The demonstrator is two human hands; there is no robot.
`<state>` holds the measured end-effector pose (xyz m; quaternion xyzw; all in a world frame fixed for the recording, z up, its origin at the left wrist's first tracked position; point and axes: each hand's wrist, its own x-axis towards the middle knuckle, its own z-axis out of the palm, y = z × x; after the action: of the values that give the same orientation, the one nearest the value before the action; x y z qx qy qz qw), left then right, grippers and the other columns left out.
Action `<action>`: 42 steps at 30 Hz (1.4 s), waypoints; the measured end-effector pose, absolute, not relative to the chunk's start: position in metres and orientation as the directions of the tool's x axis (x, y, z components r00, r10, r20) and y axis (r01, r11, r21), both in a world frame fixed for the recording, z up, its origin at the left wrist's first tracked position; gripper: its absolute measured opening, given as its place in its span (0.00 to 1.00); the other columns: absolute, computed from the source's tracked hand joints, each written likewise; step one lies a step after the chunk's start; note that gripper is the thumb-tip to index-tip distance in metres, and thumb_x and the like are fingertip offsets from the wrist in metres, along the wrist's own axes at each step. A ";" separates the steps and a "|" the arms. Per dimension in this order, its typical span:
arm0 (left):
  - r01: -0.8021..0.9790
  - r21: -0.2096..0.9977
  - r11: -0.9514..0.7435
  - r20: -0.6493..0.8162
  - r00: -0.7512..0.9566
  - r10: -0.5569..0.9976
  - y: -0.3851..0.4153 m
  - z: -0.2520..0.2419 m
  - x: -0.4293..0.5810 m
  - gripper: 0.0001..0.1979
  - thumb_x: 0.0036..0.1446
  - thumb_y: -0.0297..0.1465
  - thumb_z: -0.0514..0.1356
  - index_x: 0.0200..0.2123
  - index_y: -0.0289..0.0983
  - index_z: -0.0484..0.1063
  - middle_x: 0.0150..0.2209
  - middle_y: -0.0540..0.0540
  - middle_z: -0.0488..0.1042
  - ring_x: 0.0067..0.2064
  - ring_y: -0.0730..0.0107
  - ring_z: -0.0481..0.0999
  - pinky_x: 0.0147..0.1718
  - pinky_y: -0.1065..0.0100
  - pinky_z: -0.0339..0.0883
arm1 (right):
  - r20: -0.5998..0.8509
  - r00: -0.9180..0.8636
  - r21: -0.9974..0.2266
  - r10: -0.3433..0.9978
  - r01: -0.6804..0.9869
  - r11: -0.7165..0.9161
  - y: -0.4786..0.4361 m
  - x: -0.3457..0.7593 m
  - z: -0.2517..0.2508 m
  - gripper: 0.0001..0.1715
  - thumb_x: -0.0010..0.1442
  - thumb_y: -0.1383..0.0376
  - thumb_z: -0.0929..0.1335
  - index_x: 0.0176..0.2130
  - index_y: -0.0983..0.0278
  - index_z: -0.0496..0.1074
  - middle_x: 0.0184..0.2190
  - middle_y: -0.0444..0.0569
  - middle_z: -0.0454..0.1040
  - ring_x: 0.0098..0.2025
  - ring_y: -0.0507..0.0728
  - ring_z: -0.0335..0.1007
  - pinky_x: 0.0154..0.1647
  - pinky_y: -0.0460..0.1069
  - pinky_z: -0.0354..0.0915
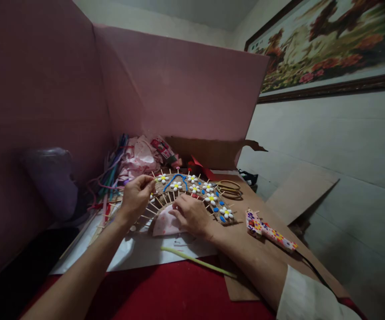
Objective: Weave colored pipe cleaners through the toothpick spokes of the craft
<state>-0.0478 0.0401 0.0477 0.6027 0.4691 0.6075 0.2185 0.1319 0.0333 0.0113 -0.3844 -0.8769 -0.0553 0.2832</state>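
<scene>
Two hands, both mine, were at the brown arch (160, 188), positioned directly ahead of me and partly over the white sheet (126, 260). My left hand (137, 195) had its fingertips drawn close together at the arch's left side; whether they closed on anything, I could not tell. My right hand (192, 215) was bent over the upper edge of the pink panel (165, 223) inside the curve; its grip was hidden.

Risks noted. Thin sticks (237, 221) projected along both edges; in my judgement, a sleeve or wrist catching one could snap it or shift the whole piece. Pressure from my right fingers could crease the panel. A careless drag of either hand could dislodge the white flowers (209, 198). The glue gun (269, 232) lay near my right forearm, its cord (315, 271) trailing toward my sleeve (307, 298); a snag there could pull it, and, if hot, it could burn. Its heat could not be verified.
</scene>
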 end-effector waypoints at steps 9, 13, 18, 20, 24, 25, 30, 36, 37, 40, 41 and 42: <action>0.912 0.247 -0.328 0.536 0.153 0.830 0.118 0.106 -0.068 0.09 0.48 0.32 0.57 0.29 0.38 0.77 0.26 0.46 0.76 0.28 0.68 0.70 0.26 0.71 0.55 | 0.565 -0.559 -0.140 0.607 0.660 0.738 0.031 0.135 0.007 0.08 0.61 0.62 0.64 0.34 0.65 0.66 0.34 0.49 0.67 0.36 0.55 0.61 0.37 0.48 0.57; 0.899 0.243 -0.364 0.496 0.207 0.843 0.157 0.104 -0.068 0.09 0.45 0.29 0.57 0.28 0.36 0.77 0.31 0.46 0.76 0.33 0.67 0.71 0.29 0.71 0.57 | 0.559 -0.581 -0.102 0.592 0.660 0.744 0.030 0.136 0.006 0.08 0.61 0.61 0.63 0.35 0.65 0.66 0.34 0.50 0.67 0.36 0.55 0.59 0.37 0.49 0.56; 0.865 0.300 -0.401 0.389 0.273 0.880 0.188 0.094 -0.066 0.07 0.47 0.28 0.58 0.27 0.33 0.75 0.23 0.50 0.72 0.27 0.71 0.69 0.25 0.72 0.58 | 0.544 -0.601 -0.069 0.586 0.664 0.744 0.028 0.136 0.005 0.09 0.60 0.61 0.64 0.37 0.65 0.66 0.35 0.51 0.67 0.36 0.57 0.58 0.36 0.50 0.56; 0.858 0.328 -0.396 0.333 0.287 0.898 0.195 0.091 -0.065 0.06 0.49 0.29 0.59 0.26 0.32 0.73 0.21 0.52 0.69 0.24 0.74 0.67 0.23 0.72 0.57 | 0.547 -0.604 -0.061 0.580 0.662 0.747 0.028 0.136 0.004 0.10 0.61 0.60 0.63 0.37 0.65 0.66 0.35 0.52 0.67 0.36 0.57 0.58 0.36 0.51 0.55; 0.839 0.376 -0.394 0.237 0.324 0.916 0.202 0.086 -0.062 0.11 0.54 0.34 0.58 0.27 0.32 0.69 0.22 0.53 0.67 0.22 0.77 0.64 0.22 0.73 0.59 | 0.541 -0.604 -0.058 0.585 0.667 0.743 0.027 0.135 0.004 0.12 0.62 0.59 0.62 0.37 0.65 0.66 0.35 0.52 0.67 0.37 0.58 0.58 0.37 0.51 0.55; 0.831 0.389 -0.399 0.223 0.335 0.915 0.203 0.086 -0.062 0.10 0.53 0.35 0.59 0.27 0.32 0.70 0.21 0.54 0.67 0.21 0.77 0.64 0.21 0.73 0.59 | 0.538 -0.603 -0.060 0.588 0.669 0.741 0.027 0.135 0.004 0.12 0.62 0.59 0.62 0.37 0.65 0.66 0.36 0.52 0.67 0.37 0.58 0.58 0.37 0.51 0.55; 0.781 0.459 -0.423 0.203 0.372 0.906 0.209 0.085 -0.059 0.06 0.42 0.31 0.60 0.22 0.33 0.72 0.16 0.54 0.66 0.20 0.76 0.62 0.19 0.73 0.52 | 0.533 -0.599 -0.075 0.598 0.671 0.738 0.026 0.135 0.003 0.11 0.62 0.59 0.62 0.37 0.65 0.66 0.37 0.52 0.67 0.38 0.58 0.58 0.38 0.51 0.56; 0.737 0.510 -0.443 0.207 0.395 0.895 0.215 0.083 -0.059 0.07 0.38 0.31 0.59 0.21 0.34 0.73 0.19 0.51 0.70 0.21 0.75 0.64 0.20 0.74 0.54 | 0.514 -0.602 -0.074 0.611 0.679 0.730 0.026 0.135 0.004 0.10 0.61 0.60 0.63 0.38 0.65 0.66 0.38 0.52 0.68 0.38 0.58 0.58 0.39 0.51 0.56; 0.733 0.514 -0.445 0.207 0.398 0.894 0.216 0.083 -0.059 0.07 0.38 0.31 0.59 0.21 0.34 0.73 0.19 0.51 0.70 0.21 0.75 0.63 0.20 0.74 0.54 | 0.512 -0.602 -0.069 0.612 0.682 0.728 0.026 0.135 0.003 0.11 0.61 0.60 0.63 0.38 0.65 0.66 0.38 0.52 0.68 0.38 0.58 0.58 0.39 0.51 0.56; 0.727 0.519 -0.450 0.206 0.404 0.891 0.218 0.082 -0.061 0.07 0.37 0.31 0.59 0.21 0.33 0.73 0.18 0.51 0.70 0.20 0.76 0.63 0.20 0.74 0.53 | 0.515 -0.600 -0.055 0.612 0.689 0.723 0.027 0.135 0.002 0.11 0.61 0.59 0.63 0.38 0.65 0.66 0.37 0.52 0.68 0.38 0.59 0.58 0.38 0.52 0.55; 0.725 0.519 -0.452 0.206 0.407 0.890 0.218 0.082 -0.061 0.07 0.37 0.31 0.59 0.22 0.33 0.73 0.18 0.51 0.70 0.20 0.76 0.62 0.20 0.74 0.53 | 0.519 -0.601 -0.051 0.608 0.688 0.724 0.027 0.135 0.002 0.11 0.61 0.59 0.63 0.38 0.65 0.66 0.37 0.52 0.68 0.38 0.59 0.58 0.38 0.52 0.55; 0.725 0.518 -0.454 0.207 0.409 0.889 0.219 0.082 -0.061 0.07 0.37 0.31 0.59 0.22 0.33 0.73 0.18 0.51 0.70 0.20 0.76 0.62 0.20 0.74 0.53 | 0.523 -0.601 -0.048 0.604 0.687 0.725 0.027 0.135 0.002 0.11 0.61 0.59 0.63 0.38 0.65 0.66 0.37 0.52 0.68 0.38 0.59 0.58 0.38 0.52 0.55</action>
<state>-0.0613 0.2187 0.0817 0.8206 0.4915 0.2319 0.1770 0.1346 0.0270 0.0016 -0.3621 -0.8912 -0.0792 0.2614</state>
